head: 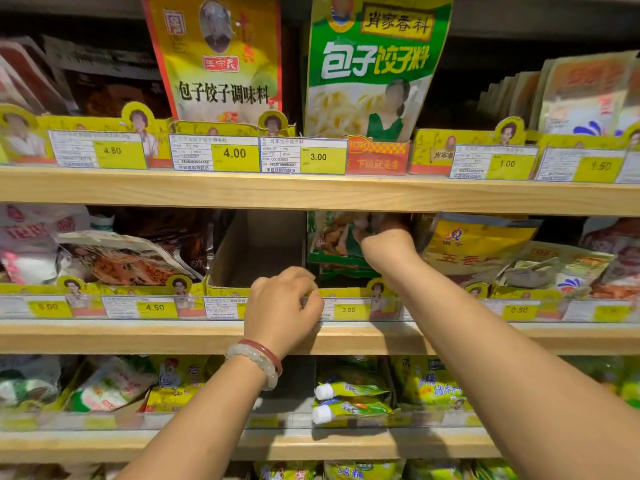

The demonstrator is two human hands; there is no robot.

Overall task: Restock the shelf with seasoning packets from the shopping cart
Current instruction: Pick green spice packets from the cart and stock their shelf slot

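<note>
The right hand (384,242) reached deep under the upper shelf board, its fingers hidden behind the green seasoning packets (337,242), so their state could not be told. It likely seated them in their tray. The left hand (282,306), fingers curled, pinched the tray's front lip (341,292) at the middle shelf's front edge (138,336), probably steadying it.

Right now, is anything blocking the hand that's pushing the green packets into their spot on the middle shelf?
Nothing visible blocks it. The right hand is already inside the slot on the green packets, under the upper shelf board. The left hand rests at the slot's front edge.
</note>
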